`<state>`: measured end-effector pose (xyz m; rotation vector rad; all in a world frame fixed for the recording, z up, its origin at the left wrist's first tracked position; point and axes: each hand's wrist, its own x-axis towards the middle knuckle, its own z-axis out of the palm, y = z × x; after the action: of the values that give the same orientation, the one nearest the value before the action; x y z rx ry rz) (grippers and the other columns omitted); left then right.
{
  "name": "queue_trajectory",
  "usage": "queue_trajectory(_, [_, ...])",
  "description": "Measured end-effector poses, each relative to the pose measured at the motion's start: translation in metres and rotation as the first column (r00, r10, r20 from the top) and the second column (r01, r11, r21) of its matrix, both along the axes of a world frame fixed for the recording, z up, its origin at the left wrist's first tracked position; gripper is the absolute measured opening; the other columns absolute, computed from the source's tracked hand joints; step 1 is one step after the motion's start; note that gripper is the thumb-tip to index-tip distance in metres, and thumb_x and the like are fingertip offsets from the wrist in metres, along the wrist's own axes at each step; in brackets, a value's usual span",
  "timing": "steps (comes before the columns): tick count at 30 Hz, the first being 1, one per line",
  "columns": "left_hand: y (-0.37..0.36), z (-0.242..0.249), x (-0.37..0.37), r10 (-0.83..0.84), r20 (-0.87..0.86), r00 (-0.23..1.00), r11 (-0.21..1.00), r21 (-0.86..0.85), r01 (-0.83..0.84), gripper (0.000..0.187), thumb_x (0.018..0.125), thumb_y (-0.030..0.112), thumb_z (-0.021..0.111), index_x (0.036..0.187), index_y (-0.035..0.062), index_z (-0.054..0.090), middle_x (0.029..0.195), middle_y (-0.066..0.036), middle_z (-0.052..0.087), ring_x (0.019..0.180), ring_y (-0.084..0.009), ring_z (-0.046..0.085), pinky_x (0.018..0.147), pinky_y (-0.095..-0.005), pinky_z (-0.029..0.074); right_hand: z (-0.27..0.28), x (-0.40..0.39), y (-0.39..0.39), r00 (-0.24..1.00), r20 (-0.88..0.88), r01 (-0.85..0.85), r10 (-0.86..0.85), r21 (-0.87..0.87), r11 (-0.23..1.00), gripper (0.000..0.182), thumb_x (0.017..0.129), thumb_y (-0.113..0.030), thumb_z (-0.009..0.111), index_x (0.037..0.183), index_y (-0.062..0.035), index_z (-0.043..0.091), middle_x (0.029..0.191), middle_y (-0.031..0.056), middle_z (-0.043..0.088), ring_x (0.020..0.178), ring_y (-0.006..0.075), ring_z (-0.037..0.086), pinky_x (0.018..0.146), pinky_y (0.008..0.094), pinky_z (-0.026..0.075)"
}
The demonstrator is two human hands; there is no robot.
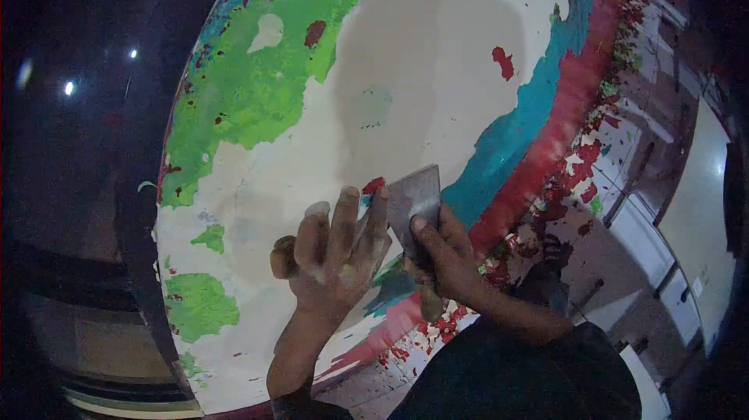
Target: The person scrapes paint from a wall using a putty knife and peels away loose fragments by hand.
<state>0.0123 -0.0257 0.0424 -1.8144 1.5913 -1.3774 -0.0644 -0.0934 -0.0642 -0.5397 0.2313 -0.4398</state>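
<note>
My right hand [445, 252] is wrapped round a scraper [417, 195] with a wide grey metal blade, its thumb pressed on the blade's face. The end of the handle sticks out below the fist. Close beside the blade's left edge is my left hand [335, 256], fingers apart and stretched over the board. A small red and teal paint flake [373, 187] shows at its fingertips. Beneath both hands lies a large curved board [261, 225], its pale surface partly bare among patches of green paint [273, 53], teal paint [507, 147] and red paint [573, 100].
Loose paint flakes [581, 166] litter the tiled floor along the board's right edge. A shoe [552, 252] stands there. Farther right is a pale panel [698, 178]. Dark glossy surfaces with light reflections [69, 88] border the left side. A shadow falls across the board's upper middle.
</note>
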Motion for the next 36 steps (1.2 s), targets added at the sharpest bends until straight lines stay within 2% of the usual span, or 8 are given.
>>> queue_trajectory(11, [0.000, -0.002, -0.001, -0.018, -0.022, 1.000, 1.000, -0.005, 0.018, 0.033, 0.069, 0.030, 0.063, 0.101, 0.0322, 0.059, 0.107, 0.006, 0.048, 0.095, -0.0159, 0.043, 0.073, -0.0365, 0.024, -0.001, -0.006, -0.007, 0.996, 0.075, 0.055, -0.054, -0.016, 0.998, 0.025, 0.088, -0.023, 0.047, 0.102, -0.0035, 0.040, 0.067, 0.0034, 0.051, 0.045, 0.0065, 0.045, 0.037, 0.0208, 0.036])
queue_trajectory(14, [0.006, 0.003, 0.001, -0.131, -0.150, 0.980, 0.988, 0.058, 0.141, 0.029, 0.069, 0.030, 0.064, 0.097, 0.0275, 0.061, 0.102, 0.004, 0.051, 0.091, -0.0166, 0.047, 0.073, -0.0369, 0.025, -0.005, -0.006, -0.002, 0.970, 0.097, 0.238, -0.224, -0.158, 0.958, 0.028, 0.088, -0.023, 0.047, 0.106, -0.0024, 0.039, 0.071, 0.0023, 0.050, 0.048, 0.0060, 0.046, 0.039, 0.0201, 0.037])
queue_trajectory(17, [0.013, 0.005, 0.004, -0.229, -0.208, 0.951, 0.971, 0.018, 0.238, 0.021, 0.069, 0.026, 0.065, 0.090, 0.0222, 0.062, 0.095, 0.003, 0.053, 0.086, -0.0169, 0.050, 0.073, -0.0365, 0.026, -0.007, -0.011, -0.004, 0.997, -0.013, 0.071, -0.077, -0.255, 0.964, 0.029, 0.089, -0.023, 0.046, 0.107, -0.0023, 0.038, 0.072, 0.0013, 0.050, 0.050, 0.0057, 0.046, 0.041, 0.0198, 0.038])
queue_trajectory(20, [0.017, 0.006, 0.004, -0.240, -0.359, 0.902, 0.970, -0.044, 0.241, 0.027, 0.058, 0.017, 0.077, 0.076, 0.0203, 0.057, 0.097, 0.003, 0.052, 0.093, -0.0198, 0.046, 0.074, -0.0389, 0.029, -0.007, -0.002, 0.001, 0.984, 0.042, 0.176, -0.170, -0.239, 0.955, 0.026, 0.089, -0.023, 0.045, 0.106, -0.0037, 0.039, 0.071, 0.0018, 0.051, 0.050, 0.0057, 0.047, 0.041, 0.0202, 0.038])
queue_trajectory(23, [0.013, 0.004, 0.000, -0.155, -0.322, 0.934, 0.988, -0.024, 0.156, 0.023, 0.061, 0.022, 0.075, 0.078, 0.0194, 0.059, 0.101, 0.002, 0.052, 0.096, -0.0210, 0.045, 0.078, -0.0390, 0.028, 0.002, -0.009, -0.005, 0.997, -0.075, -0.037, 0.031, -0.078, 0.996, 0.022, 0.090, -0.022, 0.044, 0.104, -0.0053, 0.040, 0.068, 0.0023, 0.051, 0.047, 0.0061, 0.046, 0.039, 0.0203, 0.037])
queue_trajectory(26, [0.006, 0.001, -0.003, -0.076, -0.210, 0.975, 0.997, -0.027, 0.072, 0.024, 0.065, 0.027, 0.070, 0.086, 0.0185, 0.062, 0.105, 0.000, 0.051, 0.097, -0.0225, 0.043, 0.081, -0.0393, 0.026, 0.002, -0.007, -0.003, 0.996, -0.054, -0.078, 0.077, -0.019, 0.997, 0.020, 0.090, -0.023, 0.044, 0.101, -0.0063, 0.040, 0.064, 0.0025, 0.051, 0.044, 0.0065, 0.045, 0.037, 0.0204, 0.035])
queue_trajectory(29, [0.003, -0.002, -0.004, -0.031, -0.132, 0.991, 0.999, -0.031, 0.027, 0.029, 0.069, 0.031, 0.065, 0.095, 0.0182, 0.062, 0.110, -0.004, 0.049, 0.098, -0.0243, 0.041, 0.083, -0.0387, 0.026, 0.002, -0.008, -0.005, 0.990, -0.123, -0.086, 0.075, -0.083, 0.993, 0.022, 0.090, -0.024, 0.044, 0.101, -0.0060, 0.039, 0.061, 0.0024, 0.051, 0.042, 0.0064, 0.044, 0.036, 0.0200, 0.035])
queue_trajectory(36, [0.005, -0.002, -0.001, -0.023, -0.105, 0.994, 0.999, -0.035, 0.020, 0.030, 0.070, 0.025, 0.064, 0.098, 0.0151, 0.062, 0.111, -0.008, 0.048, 0.099, -0.0257, 0.039, 0.083, -0.0382, 0.027, 0.008, -0.012, -0.009, 0.992, -0.115, -0.062, 0.051, -0.088, 0.994, 0.025, 0.089, -0.026, 0.047, 0.100, -0.0056, 0.040, 0.064, 0.0020, 0.051, 0.044, 0.0056, 0.044, 0.037, 0.0200, 0.035])
